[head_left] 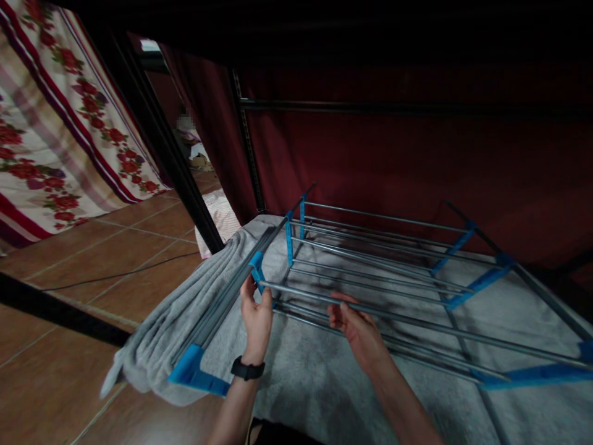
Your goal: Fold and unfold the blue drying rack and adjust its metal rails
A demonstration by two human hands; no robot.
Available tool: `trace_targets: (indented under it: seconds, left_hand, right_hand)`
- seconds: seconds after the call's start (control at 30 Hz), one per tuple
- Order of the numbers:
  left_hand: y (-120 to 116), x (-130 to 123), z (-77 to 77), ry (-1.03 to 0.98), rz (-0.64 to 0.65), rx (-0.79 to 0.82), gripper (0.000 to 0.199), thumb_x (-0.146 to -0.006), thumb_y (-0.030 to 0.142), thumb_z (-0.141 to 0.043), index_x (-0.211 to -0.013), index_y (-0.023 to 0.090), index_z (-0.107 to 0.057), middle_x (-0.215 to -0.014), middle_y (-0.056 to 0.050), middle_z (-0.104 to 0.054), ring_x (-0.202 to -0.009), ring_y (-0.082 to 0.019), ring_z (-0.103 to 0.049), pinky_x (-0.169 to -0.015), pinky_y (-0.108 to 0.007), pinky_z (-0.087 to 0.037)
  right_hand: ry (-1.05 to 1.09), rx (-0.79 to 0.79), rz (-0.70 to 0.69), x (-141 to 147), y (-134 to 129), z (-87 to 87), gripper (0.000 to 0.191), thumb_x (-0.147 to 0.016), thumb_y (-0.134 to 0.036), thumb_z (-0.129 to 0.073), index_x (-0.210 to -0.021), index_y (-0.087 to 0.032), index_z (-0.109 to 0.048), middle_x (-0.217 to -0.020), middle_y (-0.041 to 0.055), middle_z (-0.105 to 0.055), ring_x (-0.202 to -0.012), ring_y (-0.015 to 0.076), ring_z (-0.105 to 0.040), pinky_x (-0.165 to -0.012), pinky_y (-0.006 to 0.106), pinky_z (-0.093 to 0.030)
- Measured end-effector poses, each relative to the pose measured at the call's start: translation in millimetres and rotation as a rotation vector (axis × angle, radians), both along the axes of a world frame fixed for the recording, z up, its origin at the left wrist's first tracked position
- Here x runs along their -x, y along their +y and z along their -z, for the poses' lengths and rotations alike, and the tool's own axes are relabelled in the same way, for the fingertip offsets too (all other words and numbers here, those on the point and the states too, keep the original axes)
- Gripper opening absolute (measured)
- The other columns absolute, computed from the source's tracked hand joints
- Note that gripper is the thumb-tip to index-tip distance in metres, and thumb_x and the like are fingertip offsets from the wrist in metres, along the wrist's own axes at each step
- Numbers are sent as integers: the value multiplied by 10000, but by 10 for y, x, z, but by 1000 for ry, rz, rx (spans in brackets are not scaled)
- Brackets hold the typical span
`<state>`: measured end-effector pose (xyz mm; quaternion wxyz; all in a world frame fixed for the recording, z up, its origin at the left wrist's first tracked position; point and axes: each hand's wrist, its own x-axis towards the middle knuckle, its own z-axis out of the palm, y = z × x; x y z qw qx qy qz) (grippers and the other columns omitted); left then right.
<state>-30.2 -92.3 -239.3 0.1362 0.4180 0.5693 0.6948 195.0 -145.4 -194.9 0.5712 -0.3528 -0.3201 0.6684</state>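
Observation:
A rack of grey metal rods and blue plastic connectors lies partly assembled before me. My left hand (pixel 256 318) grips a blue connector (pixel 257 266) at the rack's left side, thumb on the near side and fingers behind it. From that connector a long metal rod (pixel 417 318) runs right to another blue connector (pixel 542 374). My right hand (pixel 356 327) is closed around this rod, thumb in front and fingertips curled. Loose metal rods (pixel 222 306) lie bundled left of my left hand, and a blue plastic piece (pixel 197 371) sits at their near end.
Under the rack spreads a grey blanket (pixel 306 377), bunched in folds on the left. Black metal frame posts (pixel 171 142) and a dark beam surround the space. Behind hangs a dark red curtain (pixel 393 161); a floral cloth (pixel 69 123) hangs left above the tiled floor (pixel 139 247), where a cable (pixel 125 272) lies.

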Motion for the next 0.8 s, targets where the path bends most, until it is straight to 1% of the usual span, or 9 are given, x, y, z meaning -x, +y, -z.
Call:
trace_targets:
  seconds: [0.13, 0.2, 0.27, 0.4, 0.5, 0.6, 0.8]
  left_hand:
    - [94, 2, -112, -37, 34, -73, 490, -875, 329, -645, -1339, 194, -565, -1359, -126, -619, -1263, -241, -590, -1135, -396, -424]
    - [125, 0, -174, -19, 74, -106, 476, -900, 372, -633, -1332, 181, -572, -1346, -133, -630, -1273, -244, -588, -1143, -400, -415]
    - [142, -5, -230, 29, 85, -118, 438, -928, 409, -605, -1292, 165, -601, -1296, -136, -659, -1246, -243, -607, -1136, -395, -418]
    - [138, -30, -290, 126, -13, -83, 416, -968, 494, -523, -1145, 145, -666, -1144, -128, -715, -1113, -239, -661, -1054, -378, -473]
    - [128, -62, -301, 146, -62, -67, 429, -975, 508, -502, -1120, 145, -677, -1118, -127, -725, -1089, -237, -667, -1026, -361, -483]
    - [125, -86, -292, 136, -67, -62, 412, -979, 480, -502, -1148, 147, -676, -1140, -129, -724, -1104, -236, -664, -1036, -353, -477]
    - [163, -81, -207, 124, -117, -31, 383, -959, 446, -527, -1136, 145, -685, -1158, -139, -717, -1132, -252, -652, -1077, -374, -456]
  right_hand:
    - [1, -20, 46, 24, 48, -90, 406, -779, -493, -806, -1068, -213, -756, -931, 53, -751, -756, 159, -643, -735, 307, -510]
    - [-2, -35, 62, 32, 67, -139, 396, -784, -489, -805, -1066, -216, -758, -925, 51, -753, -755, 157, -644, -733, 304, -511]
    - [-7, -47, 72, 36, 81, -175, 390, -783, -486, -807, -1060, -215, -760, -919, 51, -755, -751, 158, -646, -732, 307, -513]
    - [-17, -55, 83, 43, 87, -191, 394, -773, -491, -813, -1050, -214, -766, -934, 55, -760, -761, 166, -653, -757, 329, -525]
    - [-21, -63, 104, 55, 84, -172, 392, -757, -492, -825, -1033, -218, -771, -921, 55, -764, -764, 168, -658, -758, 335, -527]
    - [-19, -65, 133, 66, 84, -147, 387, -749, -482, -833, -1023, -215, -775, -921, 60, -767, -793, 179, -671, -759, 339, -530]
    - [1, -63, 161, 73, 84, -126, 364, -743, -465, -838, -990, -203, -781, -922, 64, -770, -807, 188, -680, -787, 356, -536]
